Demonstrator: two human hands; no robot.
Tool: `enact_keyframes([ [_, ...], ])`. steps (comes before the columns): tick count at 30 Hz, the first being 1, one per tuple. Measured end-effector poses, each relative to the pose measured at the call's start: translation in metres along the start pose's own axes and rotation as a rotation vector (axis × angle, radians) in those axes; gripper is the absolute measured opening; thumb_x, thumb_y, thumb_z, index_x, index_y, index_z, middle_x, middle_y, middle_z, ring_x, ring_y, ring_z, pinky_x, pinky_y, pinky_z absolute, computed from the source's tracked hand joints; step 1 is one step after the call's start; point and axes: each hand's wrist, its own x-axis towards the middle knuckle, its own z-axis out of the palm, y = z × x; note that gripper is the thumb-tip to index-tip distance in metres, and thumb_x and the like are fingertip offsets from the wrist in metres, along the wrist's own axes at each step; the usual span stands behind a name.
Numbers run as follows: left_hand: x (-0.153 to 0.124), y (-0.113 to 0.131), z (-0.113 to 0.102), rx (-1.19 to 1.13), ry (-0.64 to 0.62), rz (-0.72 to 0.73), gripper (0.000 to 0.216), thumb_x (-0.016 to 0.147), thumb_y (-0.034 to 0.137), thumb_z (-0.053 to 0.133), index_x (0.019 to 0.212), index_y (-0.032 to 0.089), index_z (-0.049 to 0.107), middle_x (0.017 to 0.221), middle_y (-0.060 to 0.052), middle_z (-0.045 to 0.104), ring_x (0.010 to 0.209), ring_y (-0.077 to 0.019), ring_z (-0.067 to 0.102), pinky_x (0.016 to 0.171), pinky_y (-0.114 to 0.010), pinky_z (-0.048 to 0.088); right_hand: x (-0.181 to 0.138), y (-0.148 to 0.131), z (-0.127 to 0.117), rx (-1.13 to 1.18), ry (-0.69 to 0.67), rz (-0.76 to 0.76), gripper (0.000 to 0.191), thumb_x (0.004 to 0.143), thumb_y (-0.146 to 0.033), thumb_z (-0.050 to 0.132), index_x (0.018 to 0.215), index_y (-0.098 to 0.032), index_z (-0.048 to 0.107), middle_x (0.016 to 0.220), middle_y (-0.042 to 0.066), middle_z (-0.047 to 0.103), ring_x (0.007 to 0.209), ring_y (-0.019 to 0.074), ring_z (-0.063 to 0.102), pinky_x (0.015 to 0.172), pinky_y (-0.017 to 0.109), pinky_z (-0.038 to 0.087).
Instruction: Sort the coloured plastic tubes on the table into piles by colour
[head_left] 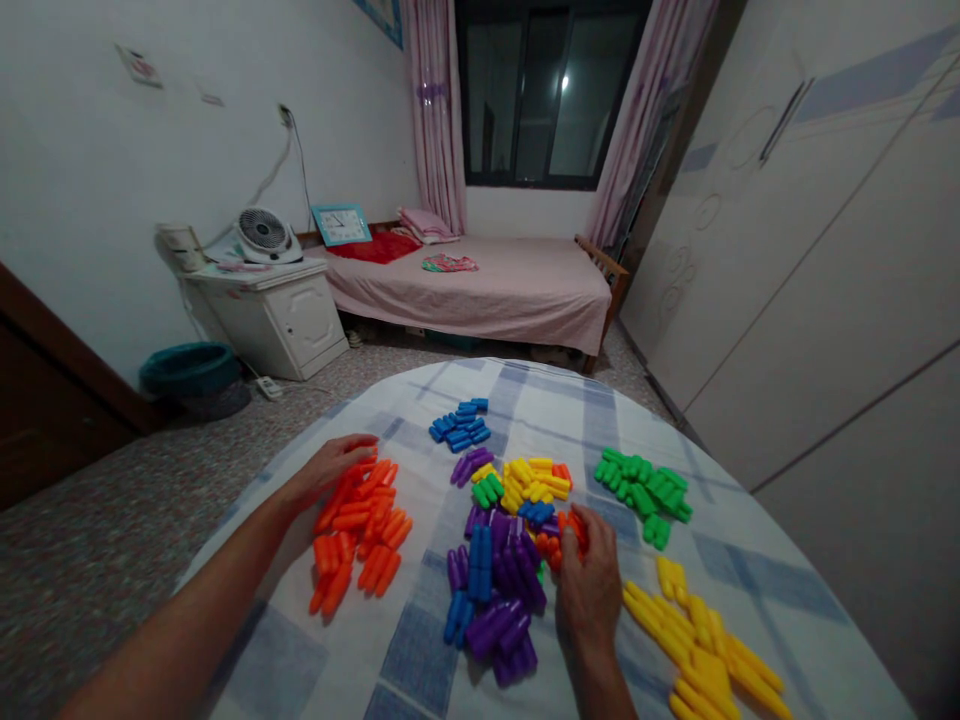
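My left hand (341, 468) lies at the far left edge of a pile of orange plastic tube-shaped pieces (367, 515), fingers stretched out and touching the top pieces. My right hand (591, 572) is at the right side of a mixed pile, its fingers curled round orange pieces (571, 526). That middle pile holds purple pieces (514, 560), yellow pieces (529, 482), blue pieces (481, 562) and a few green pieces (487, 490). The right fingertips are partly hidden behind the hand.
A blue pile (459, 428) lies at the back of the round table, a green pile (645, 487) at the right and a yellow pile (701, 640) at the front right. A checked tablecloth (420, 640) covers the table. Beyond stand a bed (510, 285) and a white cabinet (300, 325).
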Motion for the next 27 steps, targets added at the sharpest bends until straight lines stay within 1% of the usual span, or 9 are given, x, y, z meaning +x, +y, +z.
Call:
enact_keyframes([
  [4,0.010,0.002,0.000,0.053,-0.109,0.037,0.045,0.059,0.057,0.069,0.084,0.020,0.071,0.091,-0.004,0.072,0.092,-0.0274,0.063,0.076,-0.032,0.051,0.000,0.000,0.000,-0.010,-0.008,0.013,0.039,0.089,-0.040,0.037,0.115,-0.017,0.056,0.116,0.010,0.056,0.109,0.0245,0.051,0.095,0.037,0.037],
  [7,0.023,0.002,0.006,0.210,-0.043,0.051,0.044,0.065,0.057,0.062,0.081,0.017,0.069,0.080,-0.005,0.069,0.080,-0.0254,0.064,0.070,-0.031,0.050,-0.001,0.001,0.001,-0.014,-0.005,0.016,0.040,0.089,-0.040,0.037,0.114,-0.016,0.056,0.117,0.010,0.056,0.109,0.0246,0.050,0.096,0.037,0.037],
  [9,0.032,0.008,0.014,0.391,0.046,0.089,0.044,0.069,0.052,0.060,0.091,0.014,0.068,0.090,-0.008,0.068,0.084,-0.0250,0.064,0.074,-0.031,0.049,-0.001,0.001,0.001,-0.017,-0.003,0.010,0.039,0.089,-0.040,0.037,0.114,-0.016,0.056,0.116,0.011,0.056,0.109,0.0245,0.051,0.096,0.037,0.037],
  [11,0.039,0.018,0.027,0.579,0.107,0.174,0.049,0.071,0.047,0.060,0.106,0.013,0.064,0.111,-0.013,0.061,0.092,-0.0245,0.063,0.080,-0.031,0.048,0.000,0.001,0.000,-0.019,-0.003,0.001,0.039,0.089,-0.040,0.038,0.114,-0.016,0.056,0.115,0.011,0.056,0.109,0.0242,0.050,0.096,0.037,0.037],
  [13,0.045,0.032,0.045,0.715,0.095,0.266,0.057,0.071,0.047,0.061,0.117,0.014,0.058,0.127,-0.015,0.050,0.098,-0.0242,0.061,0.086,-0.031,0.047,0.000,0.000,0.000,-0.019,-0.003,-0.006,0.038,0.089,-0.039,0.038,0.114,-0.016,0.056,0.115,0.011,0.056,0.109,0.0240,0.050,0.097,0.037,0.036],
  [15,0.051,0.045,0.065,0.795,0.019,0.299,0.065,0.068,0.051,0.065,0.120,0.014,0.056,0.131,-0.016,0.046,0.101,-0.0260,0.060,0.088,-0.032,0.046,0.000,0.000,-0.001,-0.017,-0.003,-0.011,0.038,0.089,-0.038,0.038,0.113,-0.016,0.057,0.115,0.011,0.056,0.109,0.0240,0.050,0.097,0.037,0.036],
  [20,0.070,0.058,0.104,0.846,-0.167,0.203,0.073,0.053,0.056,0.075,0.110,0.014,0.058,0.118,-0.015,0.056,0.101,-0.0301,0.059,0.083,-0.032,0.047,-0.001,-0.001,-0.001,-0.019,0.004,-0.010,0.037,0.089,-0.037,0.038,0.113,-0.016,0.057,0.115,0.011,0.056,0.109,0.0237,0.051,0.097,0.037,0.036],
  [23,0.080,0.056,0.118,0.815,-0.181,0.169,0.070,0.049,0.053,0.078,0.104,0.015,0.059,0.113,-0.014,0.060,0.096,-0.0295,0.060,0.079,-0.032,0.047,-0.001,-0.003,-0.001,-0.024,0.004,-0.002,0.037,0.089,-0.037,0.038,0.112,-0.016,0.058,0.115,0.011,0.056,0.109,0.0233,0.051,0.097,0.037,0.037],
  [27,0.086,0.055,0.132,0.773,-0.165,0.190,0.063,0.055,0.048,0.077,0.104,0.014,0.057,0.110,-0.017,0.060,0.099,-0.0316,0.058,0.082,-0.036,0.045,-0.001,-0.009,-0.002,-0.027,0.023,0.004,0.035,0.088,-0.034,0.039,0.110,-0.017,0.060,0.113,0.010,0.058,0.108,0.0222,0.052,0.097,0.037,0.039],
])
